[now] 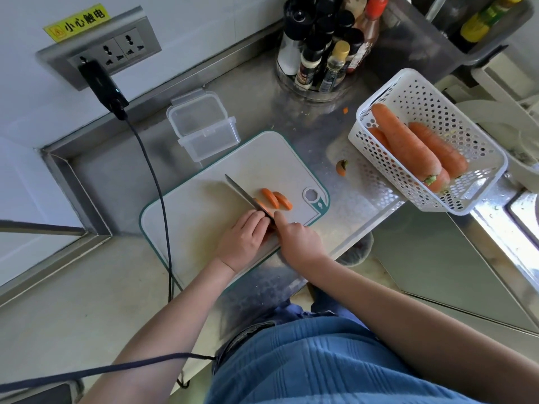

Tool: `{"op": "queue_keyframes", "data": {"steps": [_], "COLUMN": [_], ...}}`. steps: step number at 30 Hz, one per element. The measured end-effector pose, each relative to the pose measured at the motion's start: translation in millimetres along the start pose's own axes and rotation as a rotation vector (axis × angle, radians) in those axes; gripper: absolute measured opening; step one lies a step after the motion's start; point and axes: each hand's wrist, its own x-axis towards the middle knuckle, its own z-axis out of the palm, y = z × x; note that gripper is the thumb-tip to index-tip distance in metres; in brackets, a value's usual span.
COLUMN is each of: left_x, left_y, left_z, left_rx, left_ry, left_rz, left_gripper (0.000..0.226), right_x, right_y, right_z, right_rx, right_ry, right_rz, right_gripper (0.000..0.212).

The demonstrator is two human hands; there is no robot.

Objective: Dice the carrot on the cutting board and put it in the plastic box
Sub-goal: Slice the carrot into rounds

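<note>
While cutting: right hand (297,237) grips the knife (248,196), blade across the carrot (264,207).
Left hand (245,237): fingers curled, pinning the carrot mid cutting board (180,225); keep fingertips tucked.
Slices (277,198): right of blade.
Plastic box (204,126): far, empty, on counter (291,112).

A white perforated basket (455,118) sits at the right end of the steel counter (291,118), overhanging its edge, and holds several whole unpeeled carrots (408,141). A cut carrot top (341,167) lies on the counter just left of the basket; a small orange scrap (345,110) lies farther back. A clear round caddy of seasoning bottles (323,51) stands against the back wall. A wall socket panel (116,48) carries a yellow warning label (77,22); a black plug (102,86) is inserted, its cable (154,176) running down across the counter. A yellow-capped bottle (487,18) stands in a grey rack at top right.
</note>
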Motion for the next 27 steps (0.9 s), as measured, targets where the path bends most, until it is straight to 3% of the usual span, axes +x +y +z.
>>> {"op": "queue_keyframes", "data": {"steps": [6,11,17,21,27], "left_x": [1.7,5.7,7.2,1.0,3.4], "left_y": [0.6,3.3,2.9,1.4,1.0], "left_z": [-3.2,-8.3,-17.7,-17.7,-13.8], "left_rx": [-0.041,-0.032,-0.042,0.021,0.006], "left_ry": [-0.062,-0.078,-0.102,-0.119,-0.122], "left_rz": [-0.026,-0.046,-0.021,-0.008,-0.034], "left_gripper": [0.025,0.017,0.009,0.019,0.015], "right_x": [1.7,-4.2,-13.7,-18.4,-25.8], "right_y": [4.9,15.0,15.3,7.0,0.7], "right_z": [-9.6,-16.3,-19.9,-21.6,-20.5], "right_rx": [0.099,0.193,0.187,0.182,0.172], "right_ry": [0.019,0.067,0.094,0.120,0.125], "right_rz": [0.018,0.050,0.057,0.047,0.016], "right_gripper": [0.008,0.028,0.020,0.026,0.030]}}
